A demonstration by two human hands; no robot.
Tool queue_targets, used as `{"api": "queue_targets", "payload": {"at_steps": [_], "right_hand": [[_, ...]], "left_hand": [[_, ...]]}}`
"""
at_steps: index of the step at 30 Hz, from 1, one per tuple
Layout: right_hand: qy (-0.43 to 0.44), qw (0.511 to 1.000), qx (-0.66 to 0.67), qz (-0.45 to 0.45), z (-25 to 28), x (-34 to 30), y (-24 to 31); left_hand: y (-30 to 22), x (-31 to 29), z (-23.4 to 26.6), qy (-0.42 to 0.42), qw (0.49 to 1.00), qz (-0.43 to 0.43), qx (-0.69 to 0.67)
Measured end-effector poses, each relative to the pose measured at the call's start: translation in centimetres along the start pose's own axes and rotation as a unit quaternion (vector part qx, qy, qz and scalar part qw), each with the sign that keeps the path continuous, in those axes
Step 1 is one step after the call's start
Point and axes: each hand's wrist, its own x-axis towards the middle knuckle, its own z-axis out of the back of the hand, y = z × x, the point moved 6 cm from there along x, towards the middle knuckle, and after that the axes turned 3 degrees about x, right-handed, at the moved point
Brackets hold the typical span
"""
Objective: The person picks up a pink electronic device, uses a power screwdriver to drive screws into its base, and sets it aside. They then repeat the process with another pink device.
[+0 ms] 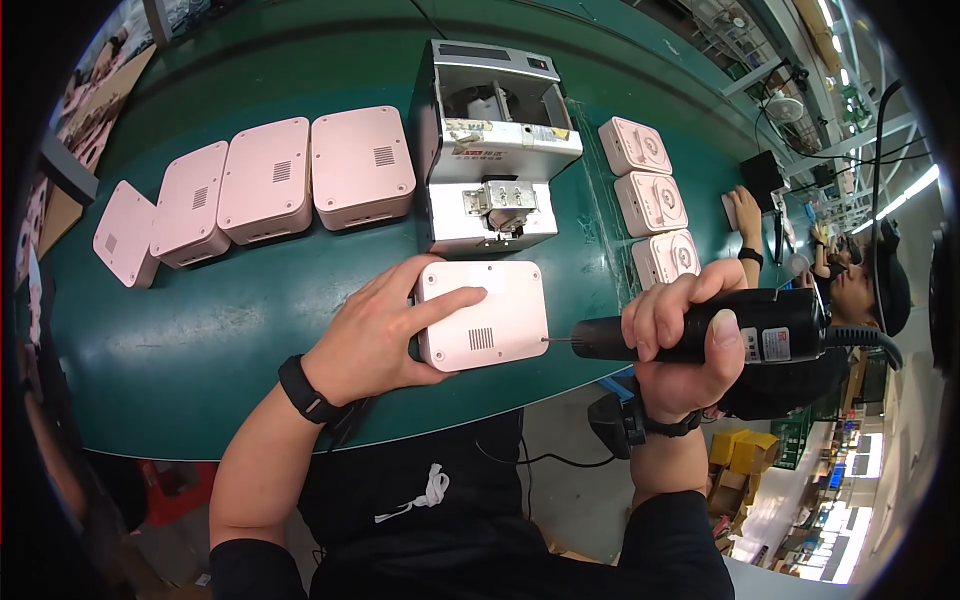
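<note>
A pink plastic case with rounded corners, corner screw holes and a slotted grille lies on the green table in front of me. My left hand grips it from the left, thumb along the near edge and index finger laid across its top. In my right hand is a black corded electric screwdriver, held level. Its thin bit meets the case at the screw hole in the lower right corner. Whether a screw sits on the bit is too small to tell.
Behind the case stands a grey screw feeder machine. Several more pink cases line up at left. To the right are three smaller pink units with round fittings. Farther right, a co-worker's hand rests on the table.
</note>
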Motion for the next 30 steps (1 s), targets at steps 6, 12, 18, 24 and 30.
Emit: {"api": "queue_targets", "payload": {"at_steps": [6,12,18,24,30], "right_hand": [[-0.007,1.000,-0.001,-0.002,-0.1,0.0,-0.1],[-0.003,1.000,0.017,-0.003,0.2,0.2,-0.2],[0.017,1.000,0.010,-0.010,-0.6,0.5,0.0],[0.039,0.998,0.044,0.000,-1.4,2.9,0.8],[-0.019,0.997,0.066,0.043,-4.5,8.6,0.9]], "left_hand": [[0.0,0.0,0.0,0.007,1.000,0.001,-0.005],[0.0,0.0,0.1,0.004,1.000,0.000,-0.003],[0.1,0.0,0.3,0.003,1.000,-0.004,-0.010],[0.2,0.1,0.3,0.010,1.000,-0.016,-0.009],[-0.2,-0.3,0.3,0.015,1.000,-0.009,0.008]]}}
